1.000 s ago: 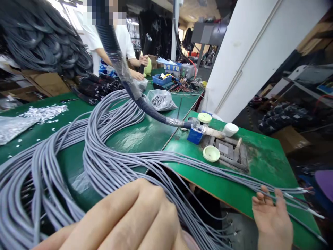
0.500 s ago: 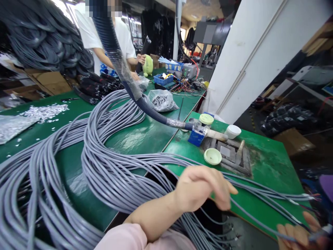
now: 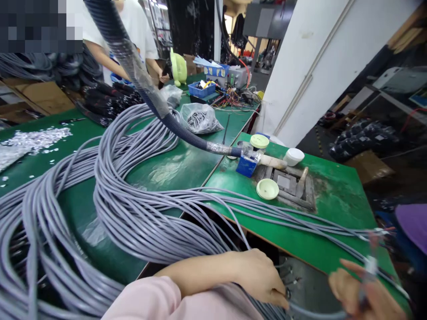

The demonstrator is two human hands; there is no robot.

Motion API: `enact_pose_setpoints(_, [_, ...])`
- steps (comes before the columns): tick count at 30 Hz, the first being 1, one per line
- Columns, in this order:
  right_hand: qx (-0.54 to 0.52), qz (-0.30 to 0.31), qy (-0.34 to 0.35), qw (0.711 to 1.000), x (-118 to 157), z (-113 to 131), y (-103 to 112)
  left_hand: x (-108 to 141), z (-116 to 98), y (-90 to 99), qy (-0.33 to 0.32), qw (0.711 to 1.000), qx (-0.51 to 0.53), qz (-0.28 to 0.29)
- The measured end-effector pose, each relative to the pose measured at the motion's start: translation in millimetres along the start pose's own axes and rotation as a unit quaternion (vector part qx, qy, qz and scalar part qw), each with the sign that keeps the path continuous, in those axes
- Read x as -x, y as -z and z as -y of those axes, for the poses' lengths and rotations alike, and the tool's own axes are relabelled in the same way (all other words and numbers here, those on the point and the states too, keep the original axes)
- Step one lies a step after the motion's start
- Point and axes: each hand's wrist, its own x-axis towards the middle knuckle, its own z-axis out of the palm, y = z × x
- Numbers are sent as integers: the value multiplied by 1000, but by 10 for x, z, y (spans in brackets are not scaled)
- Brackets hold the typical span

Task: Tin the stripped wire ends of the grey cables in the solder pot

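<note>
My left hand (image 3: 262,278) is low in the middle with its fingers curled down. A single grey cable (image 3: 313,312) comes out beside its fingertips and runs right. My right hand (image 3: 367,291), at the lower right and blurred, is closed on that cable near its end, where a pale band shows. Behind my left forearm lies a thick looped bundle of grey cables (image 3: 133,213). Several strands from it stretch over the green tabletop (image 3: 347,202) to stripped ends at the right. More cables pass under my left arm.
A solder-stained station (image 3: 296,189) holds a blue box (image 3: 246,163), pale green lids (image 3: 267,189) and a white cup (image 3: 294,156). A ribbed hose (image 3: 187,135) hangs across to it. Behind are a bag of small parts (image 3: 202,119), a blue basket (image 3: 202,90) and a co-worker (image 3: 143,33).
My left hand has moved down from above the cables to the bench's near edge. My right hand has risen and shifted left with the cable end. The view has turned slightly.
</note>
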Motion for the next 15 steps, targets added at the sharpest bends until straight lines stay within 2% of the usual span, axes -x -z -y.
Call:
enact_pose_setpoints(2, [7, 46, -12, 999, 33, -17, -246, -7, 53, -41, 13, 1000, 10, 14])
enact_pose_setpoints(3, [30, 85, -22, 996, 51, -16, -352, -17, 86, -67, 20, 999, 33, -10])
enact_pose_setpoints(5, [92, 151, -33, 984, 77, 2, -502, -38, 156, -111, 58, 984, 124, -113])
enact_pose_setpoints(6, [111, 171, -39, 978, 84, 15, -545, -50, 190, -121, 82, 966, 185, -163])
enact_pose_setpoints(8, [128, 208, -40, 969, 96, 43, -583, -81, 254, -119, 142, 912, 311, -227])
enact_pose_setpoints(10, [134, 222, -42, 965, 121, 64, -589, -119, 295, -104, 176, 854, 414, -261])
enact_pose_setpoints(15, [143, 251, -37, 957, 214, 55, -588, -204, 292, -98, 186, 716, 597, -312])
